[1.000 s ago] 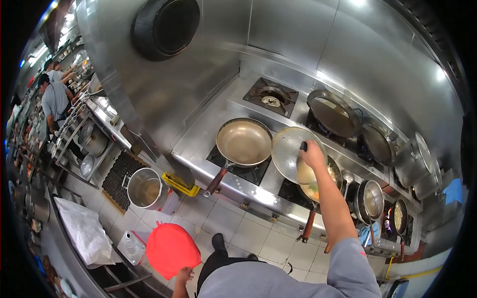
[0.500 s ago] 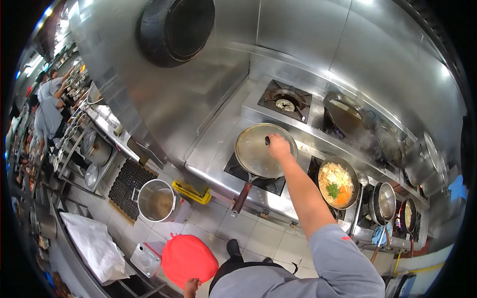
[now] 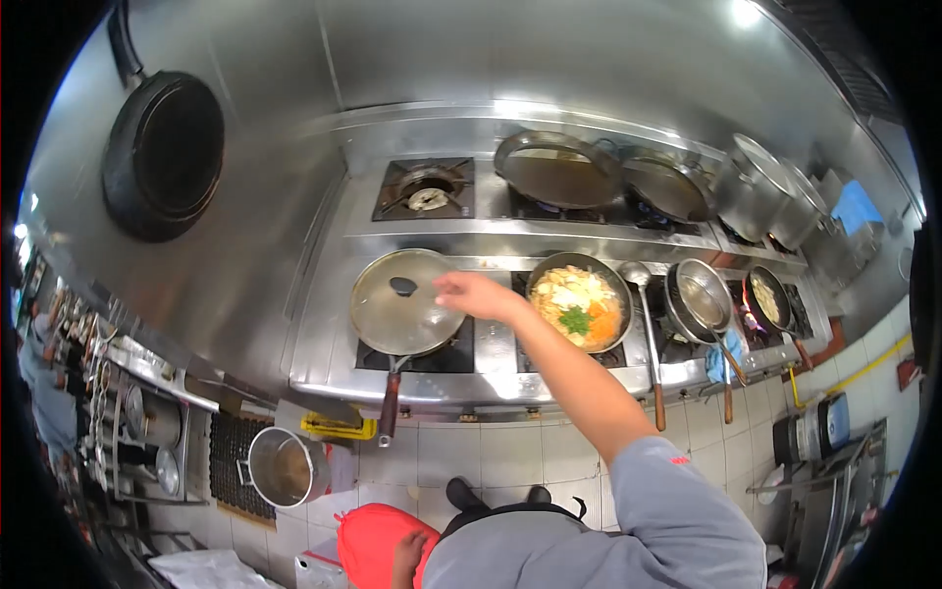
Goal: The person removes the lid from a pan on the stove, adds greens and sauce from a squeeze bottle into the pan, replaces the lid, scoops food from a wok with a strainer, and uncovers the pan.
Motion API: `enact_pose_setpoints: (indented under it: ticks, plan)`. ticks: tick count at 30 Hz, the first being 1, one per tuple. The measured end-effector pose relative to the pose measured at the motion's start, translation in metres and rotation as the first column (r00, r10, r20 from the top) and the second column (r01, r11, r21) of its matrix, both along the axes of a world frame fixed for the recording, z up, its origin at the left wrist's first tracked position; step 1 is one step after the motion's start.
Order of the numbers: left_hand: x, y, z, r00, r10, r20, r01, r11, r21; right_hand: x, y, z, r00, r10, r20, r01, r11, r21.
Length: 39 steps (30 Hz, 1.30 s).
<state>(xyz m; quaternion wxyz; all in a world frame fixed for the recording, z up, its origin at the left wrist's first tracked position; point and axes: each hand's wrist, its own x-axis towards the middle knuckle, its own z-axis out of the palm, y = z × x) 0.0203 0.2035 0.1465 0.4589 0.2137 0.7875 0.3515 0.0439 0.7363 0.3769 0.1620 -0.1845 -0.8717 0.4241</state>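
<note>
My right hand [image 3: 469,293] hangs over the right edge of a glass lid [image 3: 388,309], off its black knob [image 3: 402,286], fingers slightly apart and holding nothing. The lid covers a frying pan on the front left burner, its brown handle [image 3: 390,407] pointing toward me. To the right of my hand, an open pan [image 3: 613,339] holds a pale shredded food [image 3: 571,287] with chopped greens and orange shreds. Low at my side, my left hand [image 3: 410,550] is in front of a round red bag-like thing [image 3: 363,540]; its fingers are blurred, and contact is unclear.
Along the front stand a ladle [image 3: 650,324], stacked pans [image 3: 702,294] and a small pan [image 3: 768,297] over flame. Two wide pans [image 3: 559,177] and tall pots [image 3: 751,191] line the back. A bare burner [image 3: 428,191] is back left. A pot [image 3: 285,466] sits on the floor.
My right hand has let go of the lid's knob and drawn back to the right. The lid stays on the pan. My view has turned to the right.
</note>
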Motion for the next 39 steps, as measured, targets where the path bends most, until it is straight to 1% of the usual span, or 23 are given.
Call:
enact_pose_setpoints:
  ticks: [2,4,5,7,9,10,11,12,13,14,15,16,17,19,20,22,23,24,25,26,28,32,39]
  plan:
    - [0.003,0.070,0.021,0.977,-0.052,0.205,0.039,0.997,0.064,0.083,-0.019,0.037,0.995,-0.096,-0.039,0.066,0.876,-0.478]
    - [0.022,0.134,0.042,0.876,-0.152,0.458,0.078,0.981,0.175,0.172,-0.029,0.040,0.938,-0.314,-0.147,0.186,0.813,-0.552]
    - [0.036,0.165,0.056,0.802,-0.226,0.552,0.126,0.969,0.214,0.220,-0.035,0.031,0.867,-0.490,-0.093,0.333,0.707,-0.624]
    - [0.074,0.226,0.092,0.670,-0.338,0.661,0.184,0.938,0.294,0.307,-0.065,0.005,0.672,-0.732,-0.113,0.376,0.469,-0.800]
    - [0.113,0.281,0.103,0.549,-0.409,0.729,0.225,0.912,0.343,0.392,-0.090,-0.064,0.444,-0.896,0.015,0.528,0.248,-0.812]
    - [0.135,0.305,0.112,0.540,-0.353,0.764,0.177,0.935,0.307,0.436,-0.114,-0.096,0.481,-0.875,0.057,0.535,0.242,-0.809]
    - [0.155,0.326,0.120,0.527,-0.295,0.797,0.130,0.955,0.267,0.465,-0.141,-0.132,0.323,-0.923,0.210,0.601,0.028,-0.798]
    - [0.169,0.346,0.119,0.529,-0.298,0.795,0.137,0.954,0.267,0.514,-0.170,-0.200,0.379,-0.899,0.218,0.584,0.049,-0.810]
    - [0.182,0.367,0.112,0.449,-0.267,0.853,0.067,0.962,0.266,0.537,-0.209,-0.224,0.309,-0.860,0.407,0.651,-0.120,-0.750]
    - [0.193,0.382,0.109,0.362,-0.239,0.901,-0.003,0.966,0.257,0.584,-0.251,-0.294,0.423,-0.700,0.576,0.861,0.113,-0.495]
    - [0.200,0.388,0.110,0.363,-0.244,0.899,0.001,0.965,0.261,0.603,-0.284,-0.311,0.437,-0.342,0.832,0.897,0.233,-0.375]
    - [0.207,0.394,0.112,0.475,-0.170,0.864,-0.042,0.976,0.215,0.621,-0.314,-0.325,0.299,0.059,0.952,0.872,0.388,-0.298]
    - [0.211,0.399,0.113,0.577,-0.088,0.812,-0.093,0.981,0.172,0.642,-0.352,-0.364,0.196,0.205,0.959,0.926,0.282,-0.250]
    - [0.210,0.403,0.118,0.618,-0.077,0.782,-0.082,0.983,0.161,0.649,-0.394,-0.352,0.388,0.093,0.917,0.916,-0.147,-0.373]
    - [0.210,0.401,0.126,0.654,-0.061,0.754,-0.073,0.987,0.143,0.658,-0.400,-0.362,0.394,0.096,0.914,0.914,-0.143,-0.379]
    - [0.211,0.400,0.134,0.724,-0.057,0.688,-0.066,0.986,0.152,0.677,-0.407,-0.376,0.764,-0.152,0.627,0.641,0.292,-0.710]
    - [0.211,0.401,0.132,0.813,-0.123,0.568,-0.001,0.977,0.214,0.667,-0.388,-0.375,0.539,-0.035,0.842,0.842,0.032,-0.538]
    - [0.211,0.401,0.130,0.882,-0.187,0.433,0.073,0.961,0.266,0.671,-0.371,-0.365,0.700,-0.062,0.711,0.694,0.293,-0.658]
    - [0.213,0.399,0.127,0.889,-0.185,0.419,0.060,0.954,0.294,0.653,-0.349,-0.332,0.523,-0.164,0.836,0.851,0.053,-0.522]
    - [0.213,0.391,0.132,0.893,-0.186,0.411,0.061,0.952,0.300,0.652,-0.324,-0.329,0.568,-0.221,0.793,0.820,0.073,-0.567]
    - [0.209,0.356,0.152,0.886,-0.272,0.376,0.186,0.950,0.250,0.644,-0.289,-0.317,0.434,-0.602,0.670,0.803,-0.079,-0.591]
    - [0.201,0.313,0.173,0.877,-0.316,0.362,0.236,0.939,0.249,0.611,-0.242,-0.260,0.440,-0.675,0.592,0.832,0.057,-0.553]
    - [0.212,0.356,0.151,0.818,-0.255,0.515,0.079,0.937,0.339,0.606,-0.248,-0.277,0.487,-0.470,0.736,0.858,0.102,-0.503]
